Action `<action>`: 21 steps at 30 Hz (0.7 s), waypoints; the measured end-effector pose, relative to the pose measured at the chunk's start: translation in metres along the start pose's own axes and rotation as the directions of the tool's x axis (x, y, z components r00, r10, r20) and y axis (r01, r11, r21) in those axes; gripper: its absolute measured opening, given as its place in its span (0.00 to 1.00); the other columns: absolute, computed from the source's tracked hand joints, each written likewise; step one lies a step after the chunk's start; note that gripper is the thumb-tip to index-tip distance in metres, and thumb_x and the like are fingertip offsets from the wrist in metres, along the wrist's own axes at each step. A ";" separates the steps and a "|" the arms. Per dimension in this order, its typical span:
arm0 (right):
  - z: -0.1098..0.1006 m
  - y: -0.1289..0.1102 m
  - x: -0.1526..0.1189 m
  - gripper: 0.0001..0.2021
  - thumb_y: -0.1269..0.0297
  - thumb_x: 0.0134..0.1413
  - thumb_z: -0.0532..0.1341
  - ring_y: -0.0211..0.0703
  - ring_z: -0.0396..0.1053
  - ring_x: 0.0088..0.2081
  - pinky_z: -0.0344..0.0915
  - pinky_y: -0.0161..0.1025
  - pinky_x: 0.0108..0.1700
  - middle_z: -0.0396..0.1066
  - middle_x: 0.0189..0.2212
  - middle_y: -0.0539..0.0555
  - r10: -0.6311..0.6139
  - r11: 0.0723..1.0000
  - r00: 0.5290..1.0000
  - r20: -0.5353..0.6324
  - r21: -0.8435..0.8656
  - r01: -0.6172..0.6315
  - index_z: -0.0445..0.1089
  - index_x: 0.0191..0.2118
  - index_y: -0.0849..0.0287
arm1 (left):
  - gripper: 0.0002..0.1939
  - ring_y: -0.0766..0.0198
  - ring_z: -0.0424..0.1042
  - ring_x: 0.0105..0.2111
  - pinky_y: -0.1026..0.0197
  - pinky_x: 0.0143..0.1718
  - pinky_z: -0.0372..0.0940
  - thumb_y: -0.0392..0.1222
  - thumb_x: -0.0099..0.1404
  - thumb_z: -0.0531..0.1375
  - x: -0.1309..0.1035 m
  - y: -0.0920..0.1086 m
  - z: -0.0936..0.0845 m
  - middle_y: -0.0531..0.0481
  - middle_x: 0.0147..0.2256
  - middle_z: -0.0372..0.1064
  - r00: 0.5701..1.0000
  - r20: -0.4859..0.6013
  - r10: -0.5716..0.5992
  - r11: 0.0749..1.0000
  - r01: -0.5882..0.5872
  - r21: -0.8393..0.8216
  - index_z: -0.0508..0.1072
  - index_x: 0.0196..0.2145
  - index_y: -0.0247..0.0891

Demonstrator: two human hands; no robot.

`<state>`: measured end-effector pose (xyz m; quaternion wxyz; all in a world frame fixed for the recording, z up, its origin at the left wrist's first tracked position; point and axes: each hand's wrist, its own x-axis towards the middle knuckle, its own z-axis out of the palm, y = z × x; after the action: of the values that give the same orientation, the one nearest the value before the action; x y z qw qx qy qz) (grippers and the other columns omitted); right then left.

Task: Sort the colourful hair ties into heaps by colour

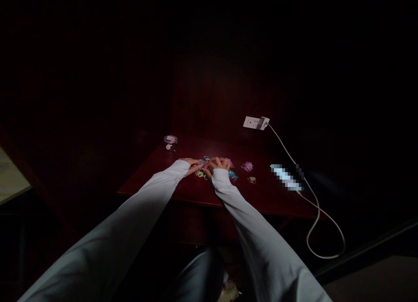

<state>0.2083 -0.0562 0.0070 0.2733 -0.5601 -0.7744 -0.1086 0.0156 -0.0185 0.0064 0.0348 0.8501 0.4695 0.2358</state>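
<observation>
My left hand (192, 163) reaches into a loose heap of small coloured hair ties (201, 174) on the dark red table, its thumb and fingers drawn together at the pinkish ones. From the other side my right hand (218, 163) meets it, fingers bent and fingertips close to the left ones. What either hand pinches is too small to make out. Teal hair ties (233, 176) lie just under the right wrist, and pink ones (230, 162) show beside its knuckles. Farther right are a purple bunch (247, 166) and a small brownish-yellow bunch (251, 179).
A clear round container (170, 140) with pinkish contents stands at the table's back left. On the right lies a lit, blurred phone (285, 177); its white cable (315, 201) loops past the table edge and up to a charger in the wall socket (253, 122). The surroundings are very dark.
</observation>
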 end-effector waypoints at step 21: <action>0.007 0.004 0.000 0.09 0.59 0.65 0.60 0.51 0.55 0.51 0.49 0.44 0.49 0.70 0.47 0.55 0.005 1.000 1.000 0.027 0.015 -0.006 0.77 0.40 0.53 | 0.18 0.66 0.65 0.27 0.65 0.29 0.52 0.51 0.70 0.50 0.001 -0.003 0.000 0.51 0.29 0.73 0.996 -0.083 0.029 0.999 -0.032 -0.036 0.75 0.34 0.39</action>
<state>0.2098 -0.0510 0.0007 0.2673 -0.5616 -0.7773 -0.0942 0.0136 -0.0161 0.0056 0.0279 0.8460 0.4529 0.2800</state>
